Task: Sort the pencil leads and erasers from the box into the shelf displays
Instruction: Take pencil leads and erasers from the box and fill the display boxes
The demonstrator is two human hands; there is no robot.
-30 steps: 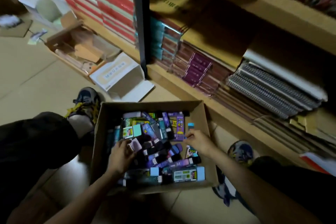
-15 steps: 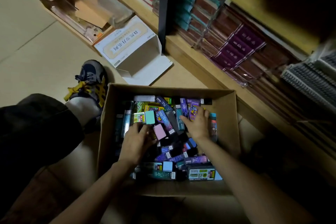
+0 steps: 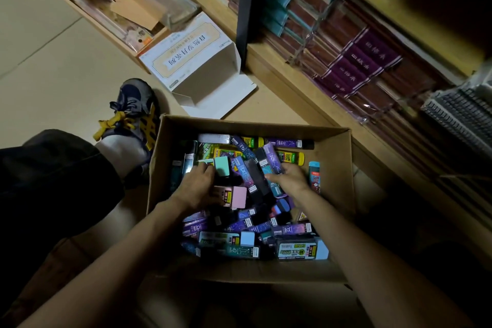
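An open cardboard box [image 3: 253, 125] on the floor holds a jumbled pile of pencil-lead cases and erasers. My left hand [image 3: 197, 186] lies on the pile at the left. Its fingers reach a mint-green eraser [image 3: 222, 165] and its thumb touches a pink eraser [image 3: 238, 197]. My right hand [image 3: 290, 177] is at the right of the pile. Its thumb and fingers pinch the lower end of a purple lead case [image 3: 271, 158]. A light-blue lead case [image 3: 314, 176] lies alone by the right wall.
A low wooden shelf [image 3: 306, 88] with wrapped purple and teal notebook stacks runs along the right, divided by a black post [image 3: 246, 8]. A white open carton [image 3: 191, 61] and a tray of packaging sit on the floor behind the box. My shoe [image 3: 133, 112] is left of the box.
The view has tilted down onto the box. My right hand moved from the box's right edge into the pile and took the purple case. My left hand slid forward past the pink eraser.
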